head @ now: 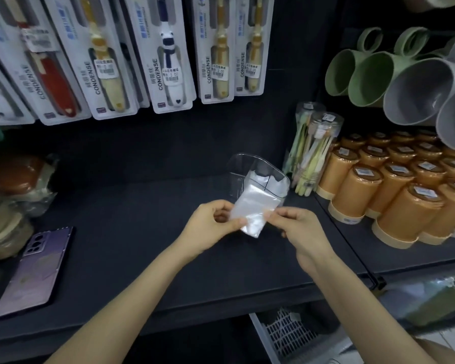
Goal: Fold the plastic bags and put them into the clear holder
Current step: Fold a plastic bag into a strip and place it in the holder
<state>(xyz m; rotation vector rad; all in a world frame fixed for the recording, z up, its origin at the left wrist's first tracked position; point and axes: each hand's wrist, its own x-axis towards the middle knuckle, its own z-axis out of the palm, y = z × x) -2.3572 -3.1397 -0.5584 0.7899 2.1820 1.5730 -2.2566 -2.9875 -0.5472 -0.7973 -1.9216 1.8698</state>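
Observation:
A folded clear plastic bag (255, 208) is held up above the dark shelf (132, 232), just in front of the clear holder (260, 177). My left hand (213, 227) pinches the bag's lower left edge. My right hand (300, 229) pinches its right edge. The holder stands upright behind the bag, and something pale and folded shows through its wall.
A purple phone (34, 269) lies at the shelf's left. Orange cups (394, 190) and a tube of toothbrushes (313, 153) stand right of the holder. Packaged toothbrushes (166, 53) hang behind. Green and grey mugs (394, 74) hang at the upper right. Wrapped goods (8, 203) sit at the far left.

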